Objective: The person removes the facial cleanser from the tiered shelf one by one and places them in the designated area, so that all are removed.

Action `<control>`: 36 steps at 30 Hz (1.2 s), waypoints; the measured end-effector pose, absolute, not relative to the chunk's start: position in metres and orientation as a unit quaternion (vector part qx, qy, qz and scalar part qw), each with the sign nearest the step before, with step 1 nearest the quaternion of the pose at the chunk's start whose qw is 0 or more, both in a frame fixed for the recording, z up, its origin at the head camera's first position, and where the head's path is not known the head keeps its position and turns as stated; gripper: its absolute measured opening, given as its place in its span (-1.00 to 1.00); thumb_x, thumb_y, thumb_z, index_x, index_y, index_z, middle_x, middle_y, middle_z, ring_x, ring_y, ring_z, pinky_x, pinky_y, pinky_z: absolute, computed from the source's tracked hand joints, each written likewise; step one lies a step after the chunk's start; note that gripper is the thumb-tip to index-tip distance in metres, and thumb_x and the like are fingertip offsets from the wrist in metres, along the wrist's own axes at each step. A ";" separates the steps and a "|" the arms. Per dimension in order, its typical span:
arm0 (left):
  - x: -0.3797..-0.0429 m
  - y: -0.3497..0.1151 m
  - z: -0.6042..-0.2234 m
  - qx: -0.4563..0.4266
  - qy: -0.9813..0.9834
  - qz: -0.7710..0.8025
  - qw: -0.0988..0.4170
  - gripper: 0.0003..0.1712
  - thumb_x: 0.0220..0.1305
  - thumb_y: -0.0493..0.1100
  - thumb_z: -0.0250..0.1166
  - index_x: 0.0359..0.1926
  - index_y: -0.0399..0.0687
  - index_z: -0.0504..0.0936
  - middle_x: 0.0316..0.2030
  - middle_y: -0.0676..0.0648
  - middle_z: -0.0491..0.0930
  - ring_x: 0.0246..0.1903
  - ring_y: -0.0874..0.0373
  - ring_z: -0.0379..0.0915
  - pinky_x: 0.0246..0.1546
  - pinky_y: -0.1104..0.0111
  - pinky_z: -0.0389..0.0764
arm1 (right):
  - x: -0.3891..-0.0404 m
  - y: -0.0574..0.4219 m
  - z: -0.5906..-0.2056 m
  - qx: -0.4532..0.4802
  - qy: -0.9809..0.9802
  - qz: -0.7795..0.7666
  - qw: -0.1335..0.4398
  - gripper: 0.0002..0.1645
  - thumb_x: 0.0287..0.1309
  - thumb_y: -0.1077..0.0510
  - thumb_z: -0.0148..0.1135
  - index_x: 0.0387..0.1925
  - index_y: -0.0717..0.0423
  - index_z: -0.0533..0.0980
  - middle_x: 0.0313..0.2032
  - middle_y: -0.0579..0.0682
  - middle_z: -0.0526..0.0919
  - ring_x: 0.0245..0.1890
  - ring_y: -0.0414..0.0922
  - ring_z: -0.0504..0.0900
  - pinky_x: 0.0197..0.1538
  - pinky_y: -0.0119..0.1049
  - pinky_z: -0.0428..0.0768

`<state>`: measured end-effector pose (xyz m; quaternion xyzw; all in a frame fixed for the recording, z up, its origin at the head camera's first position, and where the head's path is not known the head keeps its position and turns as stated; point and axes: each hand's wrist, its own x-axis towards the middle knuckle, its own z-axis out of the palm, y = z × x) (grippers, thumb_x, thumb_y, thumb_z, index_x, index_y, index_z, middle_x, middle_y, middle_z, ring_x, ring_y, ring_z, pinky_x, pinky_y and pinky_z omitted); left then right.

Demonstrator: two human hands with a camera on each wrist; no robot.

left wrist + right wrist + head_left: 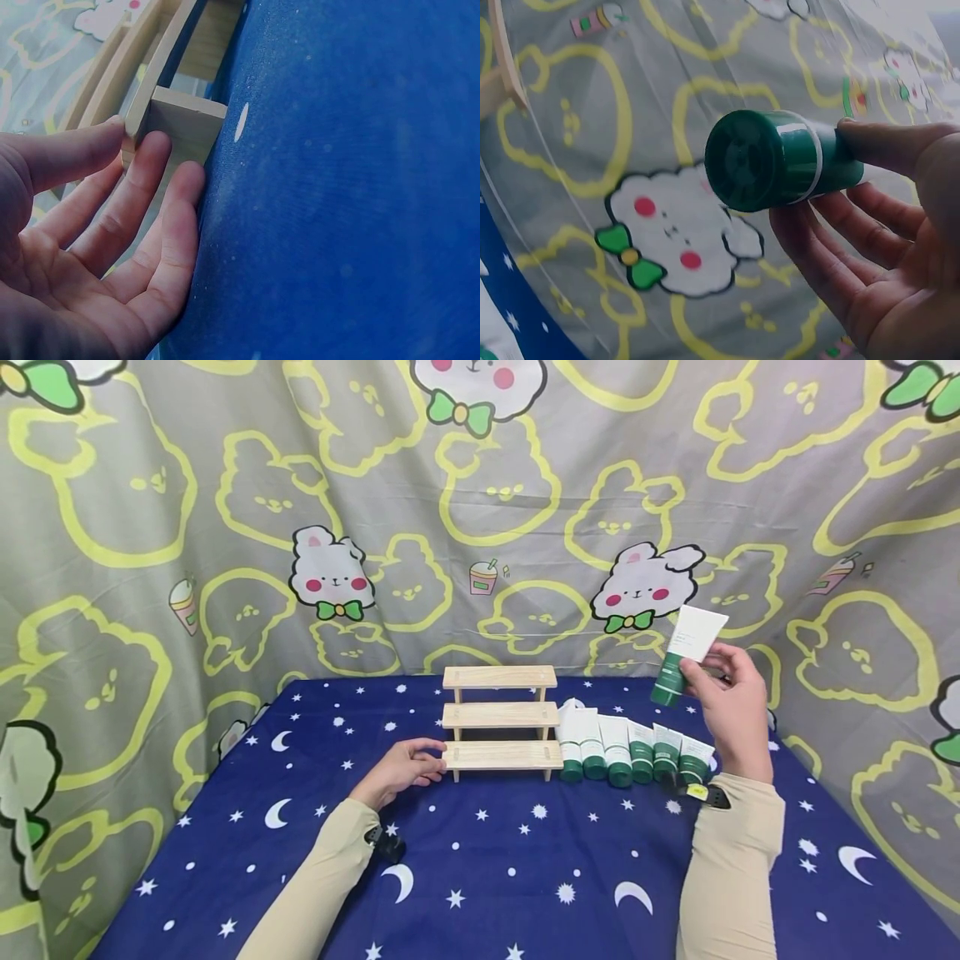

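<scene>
A three-step wooden display stand (498, 716) stands in the middle of the table. My left hand (403, 770) pinches the left end of its lowest board; the left wrist view has the thumb on one face and fingertips (156, 146) against the other. In my right hand (733, 706) is a white and green squeeze tube (686, 653), raised above the table and slightly tilted, its green cap (742, 161) downward. The right wrist view shows thumb and fingers around the tube's green part.
A row of similar white and green tubes (617, 747) leans close together to the right of the stand, caps toward me. Dark blue cloth (517, 893) with stars and moons covers the table. Behind hangs a grey curtain (517, 468) with cartoon rabbits.
</scene>
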<state>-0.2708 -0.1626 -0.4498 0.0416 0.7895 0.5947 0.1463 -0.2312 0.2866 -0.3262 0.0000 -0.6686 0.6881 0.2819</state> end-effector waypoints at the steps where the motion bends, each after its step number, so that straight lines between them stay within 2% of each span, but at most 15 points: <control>1: -0.271 -0.163 -0.450 0.041 0.790 0.594 0.146 -0.59 0.34 -0.32 0.35 0.18 -0.27 0.58 -0.26 -0.21 0.77 -0.32 0.06 0.72 -0.30 0.32 0.66 | -0.231 0.291 -0.327 -0.010 -0.665 0.691 0.283 -0.59 0.23 0.28 0.41 0.06 0.00 0.48 -0.17 -0.12 0.61 -0.36 -0.32 0.66 -0.29 -0.55 0.64; 8: -0.271 -0.162 -0.450 0.041 0.790 0.594 0.147 -0.59 0.34 -0.32 0.35 0.19 -0.27 0.58 -0.26 -0.21 0.77 -0.31 0.05 0.72 -0.29 0.30 0.67 | -0.223 0.322 -0.334 -0.082 -0.645 0.704 0.286 -0.57 0.24 0.28 0.38 0.05 -0.07 0.43 -0.22 -0.12 0.55 -0.31 -0.29 0.57 -0.35 -0.56 0.63; 17: -0.272 -0.162 -0.451 0.040 0.791 0.592 0.150 -0.59 0.35 -0.31 0.34 0.19 -0.27 0.57 -0.23 -0.24 0.76 -0.30 0.04 0.72 -0.27 0.29 0.68 | -0.216 0.349 -0.344 -0.145 -0.663 0.682 0.274 -0.57 0.30 0.25 0.31 0.06 -0.15 0.35 -0.25 -0.16 0.51 -0.42 -0.34 0.57 -0.41 -0.58 0.61; 20: -0.271 -0.162 -0.450 0.040 0.791 0.592 0.149 -0.59 0.35 -0.31 0.35 0.19 -0.27 0.57 -0.24 -0.23 0.76 -0.30 0.06 0.71 -0.28 0.30 0.68 | -0.214 0.355 -0.350 -0.174 -0.721 0.622 0.250 -0.53 0.34 0.16 0.28 0.18 -0.06 0.30 -0.30 -0.24 0.49 -0.50 -0.40 0.58 -0.40 -0.59 0.60; 24: -0.271 -0.162 -0.450 0.039 0.791 0.593 0.149 -0.59 0.35 -0.31 0.35 0.19 -0.26 0.57 -0.25 -0.22 0.76 -0.31 0.07 0.71 -0.29 0.31 0.67 | -0.214 0.365 -0.360 -0.195 -0.798 0.530 0.210 -0.29 0.40 0.03 0.21 0.40 0.21 0.17 -0.37 -0.38 0.45 -0.56 -0.45 0.56 -0.40 -0.57 0.56; 28: -0.271 -0.163 -0.451 0.040 0.790 0.593 0.149 -0.58 0.35 -0.30 0.35 0.20 -0.26 0.57 -0.24 -0.23 0.76 -0.31 0.06 0.71 -0.29 0.31 0.67 | -0.214 0.374 -0.371 -0.197 -0.830 0.488 0.184 -0.18 0.44 -0.01 0.14 0.47 0.33 0.06 -0.39 -0.39 0.44 -0.60 -0.44 0.56 -0.42 -0.54 0.54; 30: -0.271 -0.163 -0.450 0.040 0.790 0.594 0.150 -0.57 0.35 -0.29 0.35 0.21 -0.26 0.57 -0.24 -0.24 0.76 -0.30 0.06 0.71 -0.28 0.30 0.67 | -0.215 0.377 -0.375 -0.197 -0.840 0.474 0.176 -0.17 0.45 -0.03 0.12 0.48 0.34 0.04 -0.34 -0.31 0.49 -0.61 -0.42 0.56 -0.43 -0.54 0.51; 33: -0.272 -0.163 -0.450 0.043 0.790 0.593 0.149 -0.56 0.35 -0.29 0.35 0.22 -0.27 0.56 -0.23 -0.24 0.76 -0.29 0.03 0.72 -0.26 0.27 0.68 | -0.216 0.380 -0.379 -0.194 -0.854 0.456 0.162 -0.16 0.46 -0.04 0.08 0.49 0.36 0.02 -0.16 0.08 0.62 -0.63 -0.41 0.56 -0.43 -0.53 0.49; 36: -0.272 -0.163 -0.450 0.045 0.789 0.595 0.148 -0.56 0.35 -0.29 0.35 0.22 -0.27 0.56 -0.24 -0.24 0.76 -0.29 0.03 0.72 -0.27 0.27 0.68 | -0.216 0.383 -0.384 -0.182 -0.862 0.451 0.143 -0.15 0.47 -0.01 0.05 0.49 0.44 -0.02 0.11 0.49 0.51 -0.62 -0.40 0.57 -0.45 -0.50 0.53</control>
